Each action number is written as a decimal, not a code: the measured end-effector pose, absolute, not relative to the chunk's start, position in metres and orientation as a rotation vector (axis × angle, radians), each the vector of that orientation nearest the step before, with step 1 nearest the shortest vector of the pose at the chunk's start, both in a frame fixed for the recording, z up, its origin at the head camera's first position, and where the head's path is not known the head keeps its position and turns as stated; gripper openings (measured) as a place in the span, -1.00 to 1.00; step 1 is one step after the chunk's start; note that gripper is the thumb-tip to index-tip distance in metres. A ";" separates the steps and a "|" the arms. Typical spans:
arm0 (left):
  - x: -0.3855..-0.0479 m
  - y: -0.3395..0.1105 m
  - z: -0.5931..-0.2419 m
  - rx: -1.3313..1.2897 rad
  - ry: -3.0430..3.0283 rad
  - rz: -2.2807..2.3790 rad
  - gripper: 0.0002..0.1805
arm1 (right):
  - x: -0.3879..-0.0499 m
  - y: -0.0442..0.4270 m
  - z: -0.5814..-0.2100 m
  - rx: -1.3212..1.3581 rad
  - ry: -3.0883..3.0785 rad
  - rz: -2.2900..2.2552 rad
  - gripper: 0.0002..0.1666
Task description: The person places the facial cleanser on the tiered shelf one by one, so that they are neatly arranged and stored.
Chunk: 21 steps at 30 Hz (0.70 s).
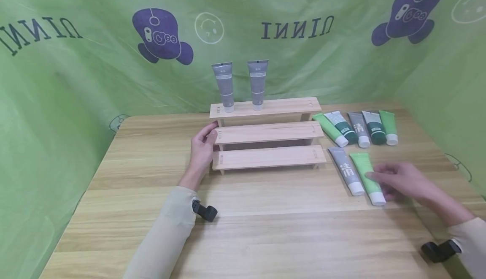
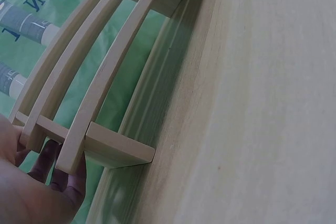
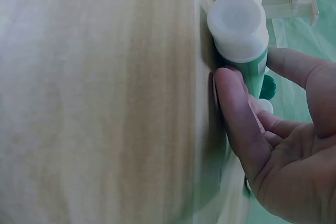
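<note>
A three-step wooden rack stands at the middle back of the table. My left hand grips its left end at the middle step; the left wrist view shows curled fingers under the boards. Two grey tubes stand cap down on the top step, one at the left and one near the middle. On the right, my right hand holds a light green tube by its side, between thumb and fingers. In the right wrist view its white cap faces the camera. Beside it lies a grey tube.
Behind the held tube lies a row of several tubes: light green, white and dark green, grey, another white and dark green and light green. A green printed curtain hangs around the wooden table.
</note>
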<state>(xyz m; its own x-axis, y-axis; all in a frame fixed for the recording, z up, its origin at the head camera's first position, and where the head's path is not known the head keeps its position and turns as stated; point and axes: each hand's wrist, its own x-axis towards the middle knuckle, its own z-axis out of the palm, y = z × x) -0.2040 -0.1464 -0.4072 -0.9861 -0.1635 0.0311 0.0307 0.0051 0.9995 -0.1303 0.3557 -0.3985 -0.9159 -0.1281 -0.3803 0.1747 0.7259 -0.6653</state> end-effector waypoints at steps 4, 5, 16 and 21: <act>-0.204 -0.146 -0.408 0.144 -2.109 -2.138 -0.62 | -0.132 0.355 -0.396 0.009 2.566 -0.964 -0.18; -0.204 -0.146 -0.408 0.144 -2.112 -2.134 -0.62 | -0.133 0.355 -0.395 -0.005 2.584 -0.947 -0.20; -0.204 -0.146 -0.409 0.126 -2.111 -2.134 -0.62 | -0.137 0.355 -0.393 -0.044 2.567 -0.968 -0.26; -0.204 -0.147 -0.409 0.127 -2.102 -2.138 -0.61 | -0.136 0.356 -0.393 -0.039 2.528 -1.034 -0.23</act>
<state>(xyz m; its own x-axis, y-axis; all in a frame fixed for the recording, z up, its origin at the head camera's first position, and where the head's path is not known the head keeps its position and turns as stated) -0.2042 -0.1474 -0.4086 -0.9865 -0.1590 0.0386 0.0413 -0.0137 0.9991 -0.1361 0.3560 -0.3935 -0.9169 -0.1759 -0.3584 0.1256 0.7251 -0.6771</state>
